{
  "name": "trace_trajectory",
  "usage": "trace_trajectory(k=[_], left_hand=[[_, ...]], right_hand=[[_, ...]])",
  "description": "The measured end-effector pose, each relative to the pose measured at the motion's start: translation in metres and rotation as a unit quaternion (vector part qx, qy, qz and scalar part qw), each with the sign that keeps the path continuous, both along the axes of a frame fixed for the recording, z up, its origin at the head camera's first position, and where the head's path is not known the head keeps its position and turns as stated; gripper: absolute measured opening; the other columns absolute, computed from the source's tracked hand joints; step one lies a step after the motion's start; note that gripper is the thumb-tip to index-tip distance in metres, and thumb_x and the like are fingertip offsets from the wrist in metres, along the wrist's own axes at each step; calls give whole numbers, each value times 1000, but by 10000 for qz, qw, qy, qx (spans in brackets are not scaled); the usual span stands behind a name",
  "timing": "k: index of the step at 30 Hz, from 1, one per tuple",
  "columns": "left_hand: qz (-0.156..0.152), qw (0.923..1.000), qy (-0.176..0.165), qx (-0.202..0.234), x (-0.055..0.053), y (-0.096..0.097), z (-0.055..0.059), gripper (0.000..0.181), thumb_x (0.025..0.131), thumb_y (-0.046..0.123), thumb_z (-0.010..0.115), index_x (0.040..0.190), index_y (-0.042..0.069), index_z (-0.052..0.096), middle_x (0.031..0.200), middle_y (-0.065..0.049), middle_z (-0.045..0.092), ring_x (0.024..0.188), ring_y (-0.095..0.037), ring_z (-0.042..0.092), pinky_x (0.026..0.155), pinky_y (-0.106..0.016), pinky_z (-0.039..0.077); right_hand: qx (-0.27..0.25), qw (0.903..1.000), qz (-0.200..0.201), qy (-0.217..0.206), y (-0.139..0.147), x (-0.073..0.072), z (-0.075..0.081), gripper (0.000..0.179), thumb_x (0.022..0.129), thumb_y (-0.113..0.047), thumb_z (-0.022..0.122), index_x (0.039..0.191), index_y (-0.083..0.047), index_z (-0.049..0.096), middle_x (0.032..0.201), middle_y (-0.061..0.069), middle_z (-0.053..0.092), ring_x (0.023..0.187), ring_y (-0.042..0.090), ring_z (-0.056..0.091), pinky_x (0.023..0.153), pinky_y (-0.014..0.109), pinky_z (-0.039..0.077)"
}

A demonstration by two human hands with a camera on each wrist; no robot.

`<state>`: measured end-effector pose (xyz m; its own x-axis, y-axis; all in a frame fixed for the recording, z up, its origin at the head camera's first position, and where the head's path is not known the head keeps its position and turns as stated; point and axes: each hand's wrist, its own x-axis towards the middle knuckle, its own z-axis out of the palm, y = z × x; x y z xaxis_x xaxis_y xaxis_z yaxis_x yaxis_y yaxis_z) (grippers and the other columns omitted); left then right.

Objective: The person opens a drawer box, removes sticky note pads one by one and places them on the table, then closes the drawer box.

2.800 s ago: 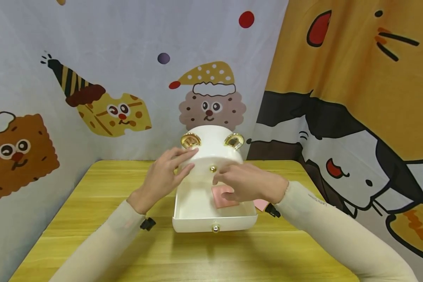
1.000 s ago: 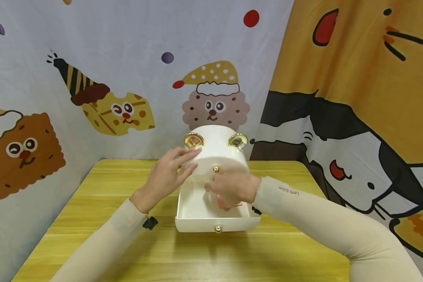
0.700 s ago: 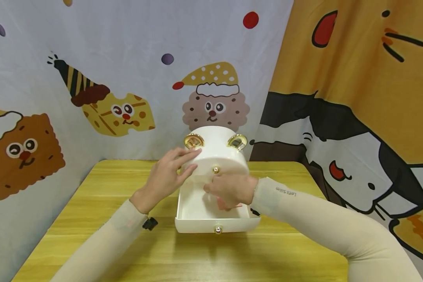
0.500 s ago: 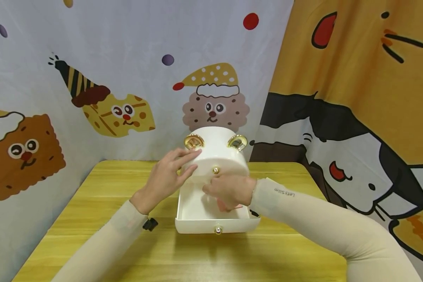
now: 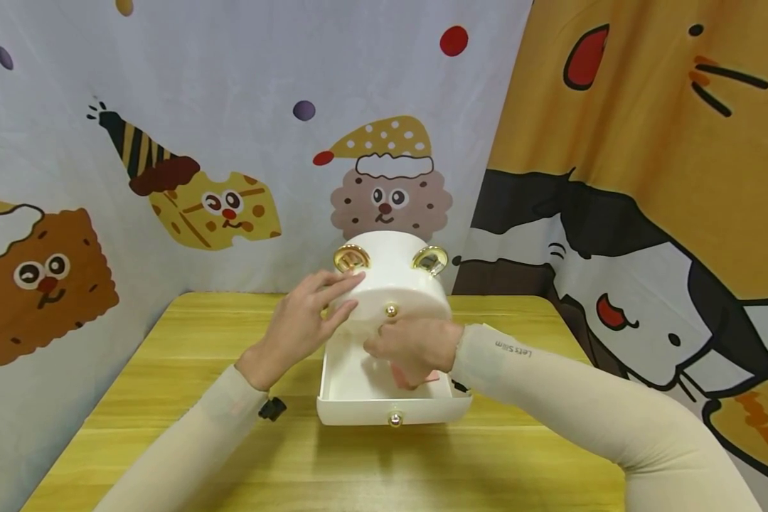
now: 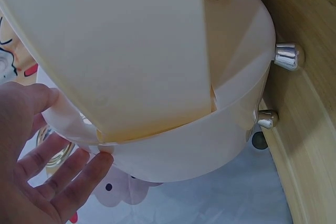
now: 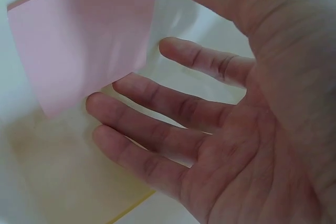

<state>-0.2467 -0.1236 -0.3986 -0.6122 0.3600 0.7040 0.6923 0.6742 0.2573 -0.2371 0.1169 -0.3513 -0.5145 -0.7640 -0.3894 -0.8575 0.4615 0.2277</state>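
Note:
A white desktop drawer box (image 5: 397, 284) with gold ear-shaped trims stands on the table. Its lower drawer (image 5: 358, 411) is pulled out toward me. My left hand (image 5: 301, 320) rests on the box's left side, fingers fairly straight; the left wrist view has its fingertips at the rim. Inside the drawer, my right hand (image 5: 416, 348) holds a pink square sticky-note pad (image 7: 84, 40) between thumb and fingers. The thumb lies over the pad's upper edge and fingertips meet its lower edge, with one finger apart. From the head view, the hand covers most of the pad.
The drawer carries a gold knob (image 5: 395, 419), and another knob (image 5: 391, 311) sits on the closed upper front. A yellow wood-grain table (image 5: 230, 455) lies below, with a cartoon-printed cloth (image 5: 217, 85) hanging close behind and at the right.
Since 2.8 s ago my right hand has moved left and down over the pink pad. A second pink piece right of the drawer is now hidden behind the arm. My left hand stays put.

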Motion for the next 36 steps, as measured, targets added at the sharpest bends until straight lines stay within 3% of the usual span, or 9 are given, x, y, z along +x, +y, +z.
trace_trajectory(k=[8, 18, 22, 30, 36], left_hand=[[-7, 10000, -13, -25, -1, 0, 0, 48, 109, 25, 87, 156, 22, 77, 135, -11, 80, 109, -27, 74, 74, -37, 65], [-35, 10000, 82, 6, -2, 0, 0, 49, 108, 23, 88, 156, 21, 77, 136, -12, 80, 108, -27, 75, 73, -37, 65], [-45, 9999, 120, 29, -2, 1, 2, 50, 107, 22, 88, 156, 20, 77, 138, -13, 80, 106, -27, 75, 70, -37, 64], [5, 10000, 12, 9, 0, 2, 3, 49, 108, 24, 87, 156, 22, 77, 137, -12, 80, 107, -27, 75, 71, -37, 64], [-17, 10000, -6, 29, 1, 1, 2, 49, 108, 24, 87, 156, 22, 77, 136, -12, 80, 111, -29, 76, 74, -38, 65]], right_hand=[[-331, 9993, 129, -148, 4, -11, -13, 47, 83, -23, 96, 119, -22, 66, 85, -11, 79, 64, 8, 71, 58, 22, 55], [-43, 9991, -302, -301, 1, -2, 5, 53, 90, -24, 94, 135, -24, 67, 99, -9, 78, 71, 7, 67, 65, 23, 55], [-70, 9993, -279, -257, 3, -4, 6, 52, 93, -28, 91, 139, -27, 67, 102, -10, 75, 76, 7, 66, 70, 24, 55], [-354, 9980, -69, -528, 7, -7, 9, 37, 93, -30, 91, 126, -31, 75, 95, -21, 75, 87, 3, 68, 79, 23, 56], [-557, 9968, 131, -553, 8, -8, 5, 24, 93, -34, 94, 109, -31, 75, 100, -17, 75, 90, 5, 67, 78, 21, 52]])
